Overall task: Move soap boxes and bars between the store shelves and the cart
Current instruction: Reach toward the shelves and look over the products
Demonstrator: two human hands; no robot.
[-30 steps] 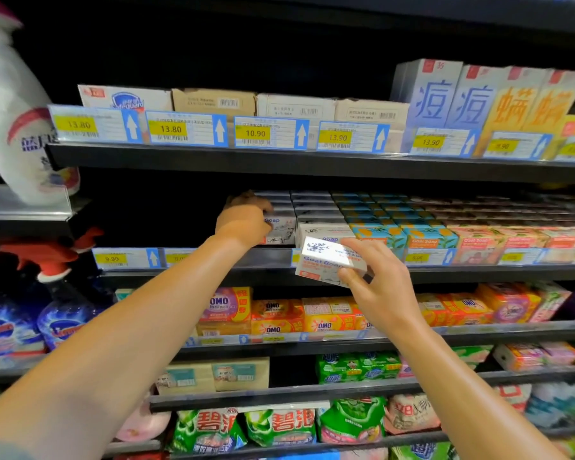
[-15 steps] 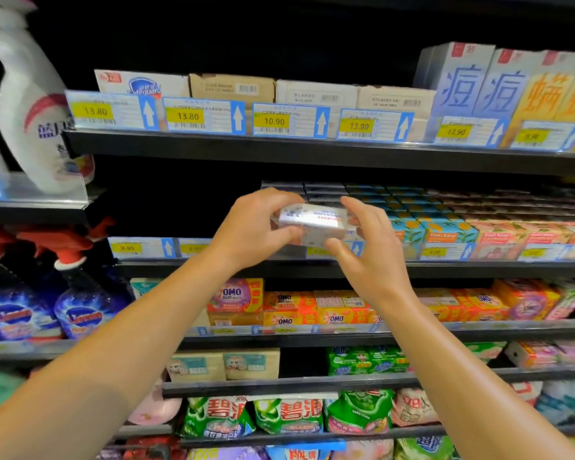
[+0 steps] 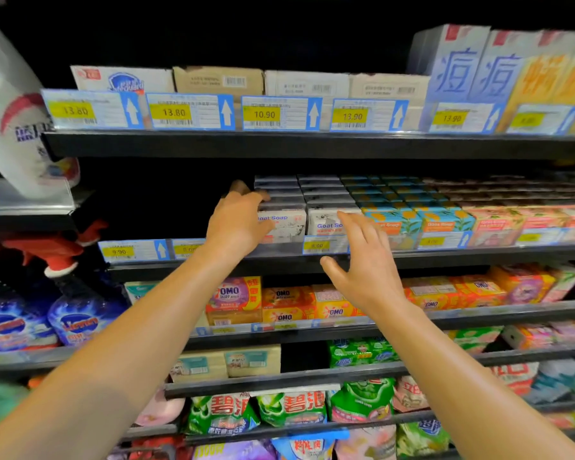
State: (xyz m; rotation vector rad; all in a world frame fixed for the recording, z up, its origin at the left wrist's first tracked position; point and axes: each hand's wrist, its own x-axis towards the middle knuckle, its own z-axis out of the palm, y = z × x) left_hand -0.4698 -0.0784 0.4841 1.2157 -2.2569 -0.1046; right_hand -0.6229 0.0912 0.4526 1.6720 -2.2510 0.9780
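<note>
White goat soap boxes [image 3: 284,224] stand in rows at the shelf [image 3: 412,257] front, faces out so the labels read. The left hand [image 3: 238,220] cups the corner of the leftmost front box, fingers curled over its top, probably squaring it into line. The right hand [image 3: 362,260] hovers just before the next box, fingers spread and holding nothing.

White goat soap box [image 3: 284,225] upright at shelf [image 3: 412,257] front, leftmost in row.

Glossy cardboard soap box [image 3: 284,224] — matt metal shelf [image 3: 445,257]
</note>
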